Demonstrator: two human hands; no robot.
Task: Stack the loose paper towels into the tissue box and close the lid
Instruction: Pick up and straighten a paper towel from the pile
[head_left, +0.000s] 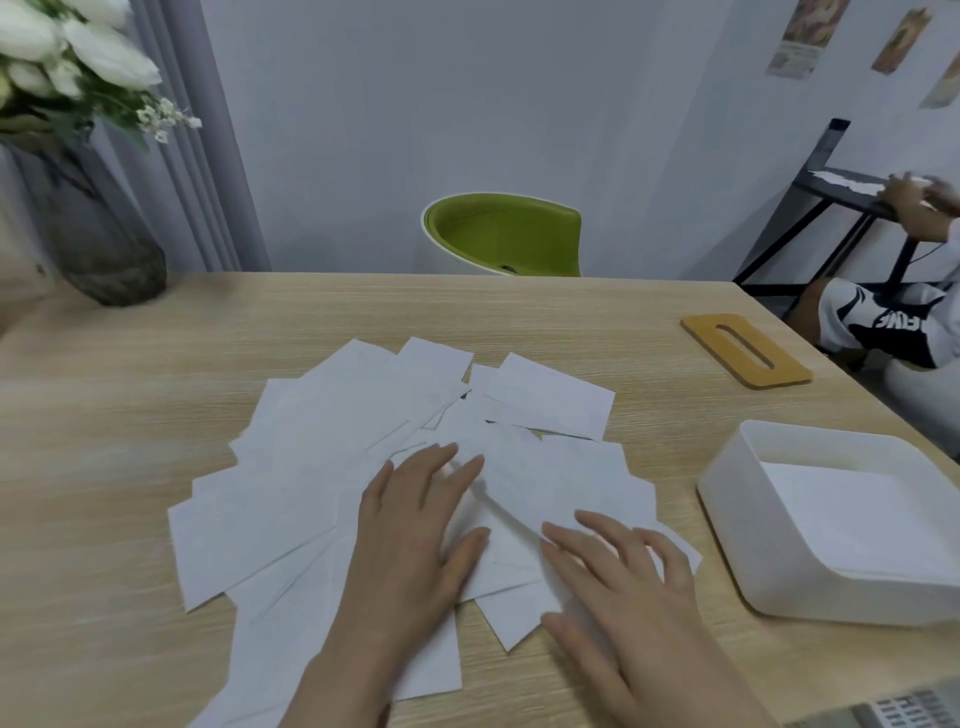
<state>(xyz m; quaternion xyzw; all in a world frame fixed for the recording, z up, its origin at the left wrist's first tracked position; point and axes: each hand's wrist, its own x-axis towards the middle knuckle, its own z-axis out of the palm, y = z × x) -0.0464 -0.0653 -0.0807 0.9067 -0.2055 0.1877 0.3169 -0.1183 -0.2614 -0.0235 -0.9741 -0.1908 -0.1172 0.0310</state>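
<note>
Loose paper towels (395, 467) lie fanned and overlapping across the centre of the wooden table (156, 353), none yet squared into a stack. The left hand (415, 530) rests flat on the sheets at lower centre, fingers extended and slightly spread, gripping nothing. The right hand (618, 577), lower right of centre, is palm-down with fingers loosely curved on the sheets; nothing is pinched.

The white tissue box (769, 561) stands open at the right edge of the frame (it appears to hold a few sheets already). Its wooden slotted lid (745, 349) lies apart, in the upper right part of the table.

Risks, as judged:
- Raking the fan together under flat palms may crease or fold corners, since the sheets lie at differing angles.
- The sheets at the lower edge of the frame sit close to the table's near side and could slide off.
- An unsquared stack may catch on the box rim.
</note>
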